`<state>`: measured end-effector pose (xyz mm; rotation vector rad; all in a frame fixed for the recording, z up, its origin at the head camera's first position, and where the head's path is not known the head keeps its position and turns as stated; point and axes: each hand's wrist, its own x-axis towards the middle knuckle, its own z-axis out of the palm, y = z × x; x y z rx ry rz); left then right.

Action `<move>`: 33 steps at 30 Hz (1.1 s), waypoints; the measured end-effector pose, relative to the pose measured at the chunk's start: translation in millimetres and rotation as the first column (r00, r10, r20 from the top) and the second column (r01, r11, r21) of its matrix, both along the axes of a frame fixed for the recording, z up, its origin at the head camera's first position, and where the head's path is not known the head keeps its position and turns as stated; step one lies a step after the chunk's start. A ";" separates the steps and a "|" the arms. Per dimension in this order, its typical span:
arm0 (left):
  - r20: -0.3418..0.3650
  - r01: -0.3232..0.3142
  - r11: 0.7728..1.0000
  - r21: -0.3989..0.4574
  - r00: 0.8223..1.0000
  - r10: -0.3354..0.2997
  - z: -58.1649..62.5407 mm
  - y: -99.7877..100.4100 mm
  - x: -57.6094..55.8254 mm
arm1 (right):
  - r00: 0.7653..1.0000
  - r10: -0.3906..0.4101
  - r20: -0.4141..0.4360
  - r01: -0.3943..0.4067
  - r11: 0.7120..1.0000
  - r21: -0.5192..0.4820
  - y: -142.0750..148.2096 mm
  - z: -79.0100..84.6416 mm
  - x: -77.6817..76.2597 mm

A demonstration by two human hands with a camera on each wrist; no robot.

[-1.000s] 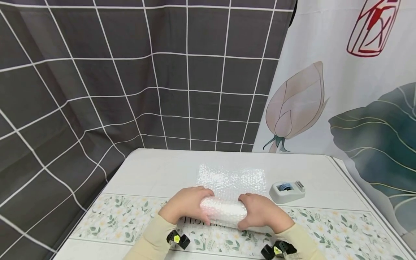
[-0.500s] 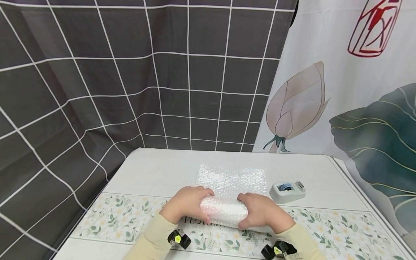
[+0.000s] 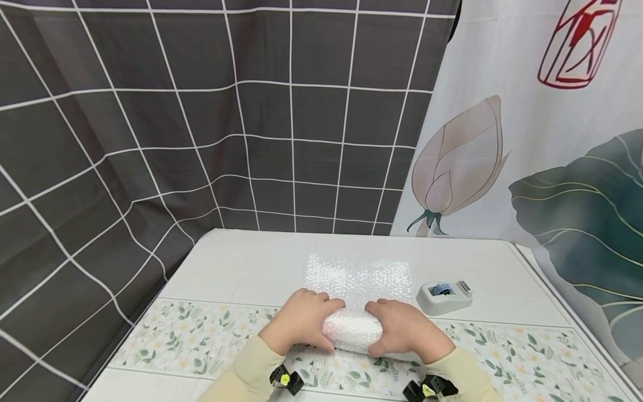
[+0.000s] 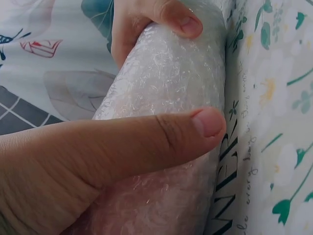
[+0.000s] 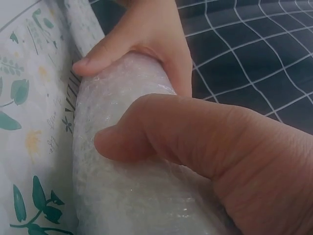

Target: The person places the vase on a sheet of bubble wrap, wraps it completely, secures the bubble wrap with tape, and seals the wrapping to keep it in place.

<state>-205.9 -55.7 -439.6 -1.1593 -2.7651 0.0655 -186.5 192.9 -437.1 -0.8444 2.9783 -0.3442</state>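
Note:
A fat roll of bubble wrap (image 3: 353,330) lies crosswise on the table, with a pinkish tint showing through its left part. Whatever is inside is hidden by the layers. From it a flat sheet of bubble wrap (image 3: 359,274) stretches toward the back. My left hand (image 3: 307,318) grips the roll's left part, its thumb laid across the near side in the left wrist view. The right hand (image 3: 406,330) grips the other end, thumb bent over the wrap (image 5: 112,191) in the right wrist view. The fingers on the far side are mostly hidden.
A pale tape dispenser (image 3: 443,297) with a blue roll stands just right of the flat sheet. Under the hands runs a floral table cover (image 3: 201,340) with printed lettering. A dark grid curtain (image 3: 261,123) and a white flowered curtain (image 3: 452,67) hang behind the table.
My left hand has shifted right along the roll, closer to the right hand, covering more of its pinkish part. The right hand, flat sheet and tape dispenser stay about where they were.

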 end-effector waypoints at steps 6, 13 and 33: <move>0.038 0.018 1.000 0.024 0.999 -0.019 -1.7 0.2 -2.5 | 0.999 -0.018 0.049 0.018 1.000 -0.006 -0.2 2.2 0.8; 0.102 -0.008 0.999 0.046 0.995 0.003 -1.5 1.2 -1.6 | 0.999 -0.005 0.032 0.004 1.000 0.007 1.4 8.6 5.2; 0.308 -0.108 0.988 0.114 0.949 0.068 6.6 -2.5 -3.7 | 0.998 0.013 -0.059 -0.009 0.997 0.072 -0.9 5.3 4.7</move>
